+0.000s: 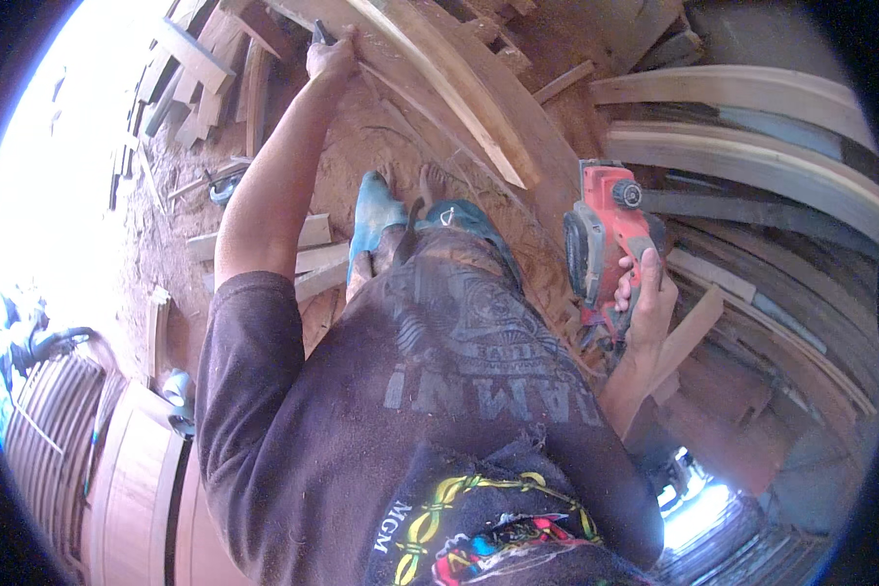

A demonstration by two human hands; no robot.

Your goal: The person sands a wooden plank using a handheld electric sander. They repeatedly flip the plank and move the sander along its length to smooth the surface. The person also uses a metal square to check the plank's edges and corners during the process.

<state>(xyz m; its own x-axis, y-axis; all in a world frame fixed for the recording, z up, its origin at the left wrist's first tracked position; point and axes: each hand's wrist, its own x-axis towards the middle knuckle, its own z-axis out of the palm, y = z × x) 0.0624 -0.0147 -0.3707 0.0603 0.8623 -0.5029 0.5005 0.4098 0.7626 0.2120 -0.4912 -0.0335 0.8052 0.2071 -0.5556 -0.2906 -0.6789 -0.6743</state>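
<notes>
My right hand [647, 298] is wrapped round the handle of a red and black electric hand planer [610, 217], held out to my right beside the workpiece. A pale wooden strip [469, 109] lies along a broad brown board [549, 146] in front of me; the planer is apart from the strip's near end. My left arm reaches far forward, and my left hand [332, 59] is closed at the board's left edge. A small dark thing [320, 33] sticks up from its fingers, too small to make out.
Curved timber pieces [742, 146] are stacked at the right. Wood offcuts [193, 59] lie in a heap at far left, with more short blocks [313, 256] near my feet. Sawdust covers the ground [361, 137]. Wooden panels [132, 488] stand at the near left.
</notes>
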